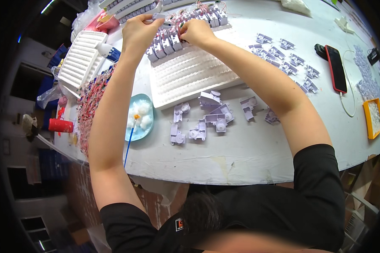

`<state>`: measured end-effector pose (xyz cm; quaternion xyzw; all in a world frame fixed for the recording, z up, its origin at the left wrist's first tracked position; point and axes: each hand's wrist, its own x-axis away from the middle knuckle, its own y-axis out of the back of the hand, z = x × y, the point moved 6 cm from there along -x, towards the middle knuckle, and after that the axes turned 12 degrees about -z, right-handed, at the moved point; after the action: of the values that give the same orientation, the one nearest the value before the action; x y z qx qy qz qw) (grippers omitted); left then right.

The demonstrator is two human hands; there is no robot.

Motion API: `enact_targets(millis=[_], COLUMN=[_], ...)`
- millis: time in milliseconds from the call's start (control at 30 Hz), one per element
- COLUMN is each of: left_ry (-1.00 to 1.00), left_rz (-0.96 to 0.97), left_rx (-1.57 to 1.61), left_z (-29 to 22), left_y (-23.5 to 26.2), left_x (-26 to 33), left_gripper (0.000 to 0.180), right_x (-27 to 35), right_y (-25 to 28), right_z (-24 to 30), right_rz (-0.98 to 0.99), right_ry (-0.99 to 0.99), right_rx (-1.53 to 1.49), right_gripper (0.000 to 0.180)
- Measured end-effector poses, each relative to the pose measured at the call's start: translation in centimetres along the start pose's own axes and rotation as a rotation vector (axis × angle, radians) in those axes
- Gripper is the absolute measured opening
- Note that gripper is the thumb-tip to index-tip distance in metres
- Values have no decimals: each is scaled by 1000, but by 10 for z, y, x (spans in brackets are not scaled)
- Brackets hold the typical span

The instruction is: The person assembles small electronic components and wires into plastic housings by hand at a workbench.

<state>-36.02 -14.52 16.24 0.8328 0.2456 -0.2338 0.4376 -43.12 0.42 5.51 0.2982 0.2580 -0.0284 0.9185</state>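
Observation:
Both my arms reach to the far side of the table. My left hand [138, 33] pinches a small pale plastic housing [159, 16] between thumb and fingertips. Close by on the right, my right hand [197, 32] is closed at the wires, fingertips together; what they grip is too small to make out. Just below the hands stands a row of pale grey housings [168, 42] with thin red and dark wires [194, 14] sticking up. These rest on the far part of a white ridged foam tray [194, 78], whose nearer grooves hold nothing.
Loose lavender housings [216, 122] lie near me, more [289, 67] to the right. A blue dish [134, 101] holds white fluff and a thin blue brush [129, 141]. Bundled wires [98, 95] lie left, beside another white tray [81, 57]. A red phone [336, 69] and yellow box [373, 118] are right.

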Motion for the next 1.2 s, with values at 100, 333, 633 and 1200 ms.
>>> enact_targets(millis=[100, 333, 633, 1200], left_ry=[0, -119, 112, 97], left_rz=[5, -20, 41, 17], left_rx=[1, 57, 25, 34], left_z=[-3, 13, 5, 3], left_y=[-4, -16, -11, -5], left_x=[7, 5, 23, 33], left_gripper=[51, 55, 48, 48], right_x=[-6, -17, -9, 6], right_y=[2, -8, -21, -21], right_z=[-2, -32, -25, -39], right_rz=[-28, 89, 71, -5], right_ry=[56, -76, 13, -323], right_rx=[67, 24, 134, -244], right_gripper=[11, 16, 15, 18])
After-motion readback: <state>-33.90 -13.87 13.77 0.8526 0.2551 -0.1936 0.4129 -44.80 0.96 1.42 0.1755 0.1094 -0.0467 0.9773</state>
